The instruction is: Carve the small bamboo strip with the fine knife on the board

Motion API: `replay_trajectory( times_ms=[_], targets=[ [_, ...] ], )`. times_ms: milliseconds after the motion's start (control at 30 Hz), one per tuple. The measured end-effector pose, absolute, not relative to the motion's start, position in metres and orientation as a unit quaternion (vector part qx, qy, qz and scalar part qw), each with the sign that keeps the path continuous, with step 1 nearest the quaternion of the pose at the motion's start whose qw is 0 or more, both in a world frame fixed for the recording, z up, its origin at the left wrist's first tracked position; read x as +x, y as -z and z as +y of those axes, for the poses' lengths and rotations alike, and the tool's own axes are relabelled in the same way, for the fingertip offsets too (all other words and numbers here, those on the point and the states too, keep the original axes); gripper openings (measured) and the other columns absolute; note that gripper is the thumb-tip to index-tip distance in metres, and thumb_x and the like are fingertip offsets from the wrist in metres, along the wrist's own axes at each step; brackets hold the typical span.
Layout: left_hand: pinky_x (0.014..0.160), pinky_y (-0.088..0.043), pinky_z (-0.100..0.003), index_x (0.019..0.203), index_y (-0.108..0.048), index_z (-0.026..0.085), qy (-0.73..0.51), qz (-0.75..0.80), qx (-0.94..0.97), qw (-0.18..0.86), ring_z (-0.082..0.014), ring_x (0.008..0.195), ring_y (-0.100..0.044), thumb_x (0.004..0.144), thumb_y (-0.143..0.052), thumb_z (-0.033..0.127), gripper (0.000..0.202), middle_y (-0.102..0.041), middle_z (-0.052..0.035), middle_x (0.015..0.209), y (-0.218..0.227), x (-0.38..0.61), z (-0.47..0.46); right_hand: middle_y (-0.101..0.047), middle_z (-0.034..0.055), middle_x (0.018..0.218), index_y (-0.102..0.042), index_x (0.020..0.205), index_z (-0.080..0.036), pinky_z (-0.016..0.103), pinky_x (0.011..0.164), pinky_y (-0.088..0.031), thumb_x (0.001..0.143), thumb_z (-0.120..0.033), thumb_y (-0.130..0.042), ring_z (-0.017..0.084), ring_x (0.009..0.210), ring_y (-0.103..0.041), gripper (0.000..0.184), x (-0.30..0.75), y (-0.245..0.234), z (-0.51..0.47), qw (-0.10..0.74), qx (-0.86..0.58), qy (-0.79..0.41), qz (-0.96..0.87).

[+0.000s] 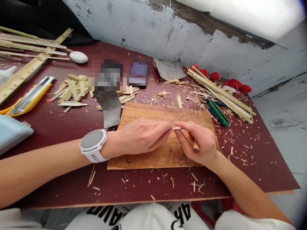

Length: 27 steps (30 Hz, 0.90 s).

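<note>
My left hand (144, 135), with a white watch (94, 143) on its wrist, reaches over the wooden board (148, 162) from the left. Its thumb and fingers are pinched on one end of a small pale bamboo piece (177, 128). On the other side, my right hand (200, 140) is closed, with thumb and forefinger meeting at the same piece. The rounded end of a wooden handle (196, 147) sticks out from under my right fingers; whatever it belongs to is hidden in the hand. Both hands are just above the board, fingertips almost touching.
Right of the board lie a green utility knife (217, 112), bamboo sticks (223, 92) and red flowers (233, 83). Shavings are scattered around. To the left are cut bamboo pieces (74, 89), sandpaper (110, 108), a yellow utility knife (31, 97) and a light blue box (11, 132).
</note>
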State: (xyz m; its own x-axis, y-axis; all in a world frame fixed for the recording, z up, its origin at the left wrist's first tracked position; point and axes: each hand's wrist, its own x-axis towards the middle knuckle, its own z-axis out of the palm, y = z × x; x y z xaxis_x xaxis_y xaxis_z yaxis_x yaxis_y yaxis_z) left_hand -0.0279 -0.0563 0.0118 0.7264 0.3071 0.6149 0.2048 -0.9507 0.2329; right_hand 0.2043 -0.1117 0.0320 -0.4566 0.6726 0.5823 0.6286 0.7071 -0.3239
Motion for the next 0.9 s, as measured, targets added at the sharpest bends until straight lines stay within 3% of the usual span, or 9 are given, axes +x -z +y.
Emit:
replay_trajectory(
  times_ms=[333, 500, 667, 800, 900],
  targets=[
    [0.057, -0.038, -0.031, 0.100, -0.058, 0.014, -0.303, 0.199, 0.932, 0.021, -0.0170, 0.067, -0.063, 0.109, -0.044, 0.018, 0.018, -0.067, -0.0026, 0.082, -0.0154, -0.0287, -0.0636, -0.084, 0.0012, 0.094, -0.069, 0.123, -0.021, 0.024, 0.055, -0.053, 0.094, -0.011, -0.069, 0.008, 0.048, -0.060, 0.031, 0.2004, -0.0341, -0.1175, 0.352, -0.401, 0.017, -0.846],
    [0.054, -0.036, -0.031, 0.094, -0.059, 0.016, -0.315, 0.212, 0.924, 0.030, -0.0153, 0.059, -0.057, 0.111, -0.043, 0.022, 0.024, -0.064, 0.0000, 0.074, -0.0194, -0.0266, -0.0647, -0.084, 0.0016, 0.095, -0.068, 0.122, -0.021, 0.025, 0.053, -0.051, 0.095, -0.012, -0.069, 0.008, 0.047, -0.058, 0.029, 0.1997, -0.0328, -0.1167, 0.352, -0.406, -0.004, -0.843],
    [0.054, -0.034, -0.031, 0.091, -0.059, 0.016, -0.329, 0.195, 0.924, 0.008, -0.0145, 0.058, -0.055, 0.108, -0.045, 0.019, 0.022, -0.062, 0.0008, 0.072, -0.0199, -0.0281, -0.0654, -0.083, 0.0041, 0.095, -0.066, 0.122, -0.018, 0.024, 0.059, -0.052, 0.097, -0.013, -0.066, 0.010, 0.058, -0.068, 0.025, 0.2002, -0.0320, -0.1149, 0.346, -0.395, -0.028, -0.851],
    [0.051, -0.031, -0.032, 0.087, -0.057, 0.017, -0.328, 0.179, 0.928, 0.014, -0.0138, 0.055, -0.052, 0.106, -0.046, 0.018, 0.022, -0.059, 0.0022, 0.069, -0.0201, -0.0295, -0.0664, -0.074, -0.0005, 0.075, -0.064, 0.118, -0.017, 0.025, 0.057, -0.046, 0.103, -0.017, -0.059, 0.011, 0.055, -0.063, 0.016, 0.2019, -0.0322, -0.1139, 0.326, -0.379, -0.058, -0.864],
    [0.049, -0.028, -0.033, 0.086, -0.056, 0.018, -0.328, 0.165, 0.930, 0.024, -0.0136, 0.054, -0.051, 0.106, -0.048, 0.019, 0.022, -0.057, 0.0026, 0.068, -0.0208, -0.0297, -0.0666, -0.073, 0.0019, 0.081, -0.061, 0.114, -0.018, 0.027, 0.059, -0.045, 0.106, -0.019, -0.052, 0.014, 0.064, -0.066, 0.012, 0.2038, -0.0326, -0.1133, 0.292, -0.368, -0.082, -0.879]
  ],
)
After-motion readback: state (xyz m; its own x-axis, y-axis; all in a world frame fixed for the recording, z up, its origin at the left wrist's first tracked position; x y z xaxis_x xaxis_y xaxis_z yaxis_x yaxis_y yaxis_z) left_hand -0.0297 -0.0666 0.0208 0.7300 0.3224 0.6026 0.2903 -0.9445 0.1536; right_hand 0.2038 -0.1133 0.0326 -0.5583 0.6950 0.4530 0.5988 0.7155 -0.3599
